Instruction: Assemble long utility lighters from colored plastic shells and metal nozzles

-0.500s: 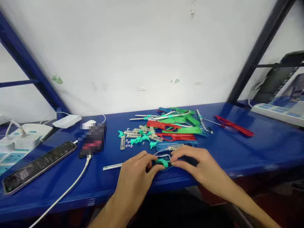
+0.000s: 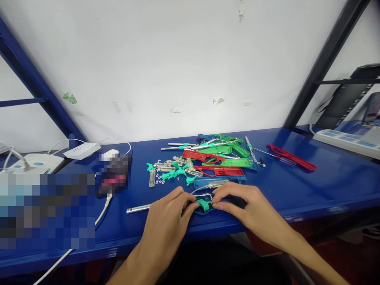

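Observation:
Between my two hands lies a teal lighter trigger [image 2: 203, 204] over a dark blue lighter shell half [image 2: 204, 212] near the table's front edge. My left hand [image 2: 166, 217] is closed, its thumb and finger pinching the trigger's left end. At the trigger's right end, my right hand [image 2: 243, 200] pinches something small and dark; the fingertips hide most of it. A white wire [image 2: 203, 194] curves just behind the fingertips. The metal lighter tube [image 2: 138, 208] sticks out left from under my left hand. Just behind lies a blue shell half [image 2: 204, 182] with a clear fuel tank [image 2: 219, 183].
Several teal triggers [image 2: 179, 172], clear tanks [image 2: 152, 178], red shells [image 2: 228, 171] and green shells [image 2: 213, 149] are heaped behind my hands. A red shell [image 2: 299, 160] lies at the right. A blurred-out device [image 2: 114, 178] with a white cable [image 2: 103, 211] is on the left.
The teal trigger has turned slightly between my fingers, and my left thumb has shifted up a little along it. My right hand stays almost in place.

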`<state>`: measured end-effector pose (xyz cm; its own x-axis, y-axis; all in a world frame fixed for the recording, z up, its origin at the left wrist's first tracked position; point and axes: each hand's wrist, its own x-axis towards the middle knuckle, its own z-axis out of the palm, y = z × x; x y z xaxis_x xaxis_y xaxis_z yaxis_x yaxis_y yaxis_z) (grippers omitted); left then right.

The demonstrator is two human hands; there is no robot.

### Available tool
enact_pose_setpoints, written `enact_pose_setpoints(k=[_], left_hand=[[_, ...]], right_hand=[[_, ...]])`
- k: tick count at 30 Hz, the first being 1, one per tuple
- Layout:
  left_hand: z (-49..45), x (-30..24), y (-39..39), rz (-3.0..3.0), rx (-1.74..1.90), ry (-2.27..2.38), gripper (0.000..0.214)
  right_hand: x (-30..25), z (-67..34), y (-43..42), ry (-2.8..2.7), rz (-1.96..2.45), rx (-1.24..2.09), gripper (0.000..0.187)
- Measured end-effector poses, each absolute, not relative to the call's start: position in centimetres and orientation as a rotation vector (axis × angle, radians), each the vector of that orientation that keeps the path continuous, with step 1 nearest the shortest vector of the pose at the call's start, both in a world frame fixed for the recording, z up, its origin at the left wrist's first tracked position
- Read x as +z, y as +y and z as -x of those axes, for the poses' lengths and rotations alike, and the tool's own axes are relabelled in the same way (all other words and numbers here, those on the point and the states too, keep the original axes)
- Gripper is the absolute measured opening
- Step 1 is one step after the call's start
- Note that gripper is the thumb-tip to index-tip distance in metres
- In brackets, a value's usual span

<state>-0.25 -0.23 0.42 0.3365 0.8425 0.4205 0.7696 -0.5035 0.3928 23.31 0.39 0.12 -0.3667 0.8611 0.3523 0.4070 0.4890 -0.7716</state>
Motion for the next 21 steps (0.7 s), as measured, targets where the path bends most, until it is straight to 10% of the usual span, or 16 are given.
enact_pose_setpoints(k=[21], left_hand=[[0.01, -0.08, 0.05, -2.532, 0.916, 1.421, 0.017]], right_hand=[[0.11, -23.36, 0.20, -1.998, 1.076, 0.703, 0.008]])
